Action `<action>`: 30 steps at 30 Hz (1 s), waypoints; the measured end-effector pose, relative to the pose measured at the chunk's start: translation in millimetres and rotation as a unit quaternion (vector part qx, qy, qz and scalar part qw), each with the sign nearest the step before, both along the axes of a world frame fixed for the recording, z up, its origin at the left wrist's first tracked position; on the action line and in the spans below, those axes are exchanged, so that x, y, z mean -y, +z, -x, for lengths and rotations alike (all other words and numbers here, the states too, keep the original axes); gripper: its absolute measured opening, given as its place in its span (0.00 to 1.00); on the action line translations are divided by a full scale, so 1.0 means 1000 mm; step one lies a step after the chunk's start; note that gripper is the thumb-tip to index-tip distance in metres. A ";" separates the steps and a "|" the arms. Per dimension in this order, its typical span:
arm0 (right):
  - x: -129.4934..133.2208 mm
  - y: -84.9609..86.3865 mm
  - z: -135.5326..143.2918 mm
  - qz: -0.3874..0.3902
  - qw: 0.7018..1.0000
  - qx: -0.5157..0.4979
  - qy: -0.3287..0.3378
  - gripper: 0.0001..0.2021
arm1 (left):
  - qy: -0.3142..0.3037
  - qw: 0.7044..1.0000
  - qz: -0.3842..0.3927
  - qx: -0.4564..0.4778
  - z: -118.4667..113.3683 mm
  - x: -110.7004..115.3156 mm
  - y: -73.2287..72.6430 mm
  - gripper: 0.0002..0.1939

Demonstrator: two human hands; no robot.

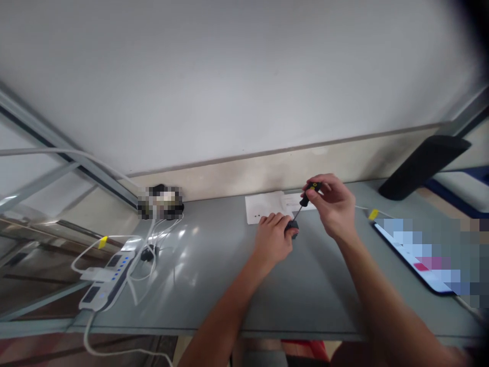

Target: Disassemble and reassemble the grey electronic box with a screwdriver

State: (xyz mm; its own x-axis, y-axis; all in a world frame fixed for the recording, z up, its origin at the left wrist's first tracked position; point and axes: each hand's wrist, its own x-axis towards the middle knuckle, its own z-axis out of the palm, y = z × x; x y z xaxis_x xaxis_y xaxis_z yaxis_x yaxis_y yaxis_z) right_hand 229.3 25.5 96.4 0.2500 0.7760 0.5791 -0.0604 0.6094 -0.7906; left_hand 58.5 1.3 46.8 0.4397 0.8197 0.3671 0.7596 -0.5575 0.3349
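Observation:
My right hand (335, 206) grips a screwdriver (304, 201) by its black and yellow handle, the thin shaft slanting down to the left. The tip meets a small black block-like part (293, 228), whose exact kind I cannot make out. Around that part my left hand (273, 235) is closed, its fingers covering much of it, just above the grey table. Behind my hands lie a white sheet or booklet (263, 206) with small dark marks and another white paper (292, 200), partly hidden by the screwdriver and my right hand.
A white power strip (109, 280) with tangled white cables (143, 272) lies at the left of the grey table (198, 285). On the right are a lit tablet-like screen (416, 260) and a black cylinder-like object (424, 168). A wall closes off the back.

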 end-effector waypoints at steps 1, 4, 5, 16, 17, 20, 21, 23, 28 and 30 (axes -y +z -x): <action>0.000 -0.001 -0.001 0.005 1.000 -0.007 0.014 0.09 | 0.000 1.000 0.004 -0.007 -0.001 0.000 0.001 0.07; 0.000 -0.002 -0.004 0.017 0.997 -0.010 0.071 0.13 | 0.001 1.000 0.016 -0.015 -0.003 0.001 0.004 0.05; 0.000 -0.002 -0.005 0.018 0.996 -0.009 0.091 0.14 | 0.002 1.000 0.018 -0.016 -0.004 0.001 0.004 0.05; 0.001 0.002 -0.009 0.018 0.991 -0.010 0.132 0.08 | 0.001 1.000 0.011 -0.013 -0.003 0.001 0.004 0.07; 0.000 0.001 -0.010 0.026 0.988 -0.023 0.149 0.09 | 0.001 1.000 0.012 -0.013 -0.003 0.001 0.004 0.07; -0.005 -0.003 -0.012 0.030 0.989 -0.046 0.138 0.11 | -0.001 1.000 0.013 -0.015 -0.003 0.001 0.004 0.07; -0.006 -0.004 -0.012 0.020 0.992 -0.048 0.113 0.10 | 0.000 1.000 0.011 -0.015 -0.003 0.001 0.004 0.07; -0.008 -0.006 -0.013 0.004 0.997 -0.049 0.066 0.10 | 0.005 1.000 0.008 -0.016 -0.003 0.002 0.004 0.07; -0.004 -0.003 -0.014 0.025 0.992 -0.036 0.119 0.09 | 0.009 1.000 0.009 -0.018 -0.004 0.002 0.003 0.06; -0.004 -0.002 -0.013 0.024 0.990 -0.036 0.131 0.10 | 0.010 1.000 0.007 -0.016 -0.004 0.002 0.003 0.07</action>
State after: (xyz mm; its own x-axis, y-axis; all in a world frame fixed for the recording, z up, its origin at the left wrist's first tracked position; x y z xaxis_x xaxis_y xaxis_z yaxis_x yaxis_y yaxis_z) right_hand 242.0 29.1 94.6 0.0757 0.8459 0.5280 -0.2679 0.5273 -0.8063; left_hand 62.9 -1.1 49.7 0.4345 0.8334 0.3416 0.7812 -0.5374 0.3177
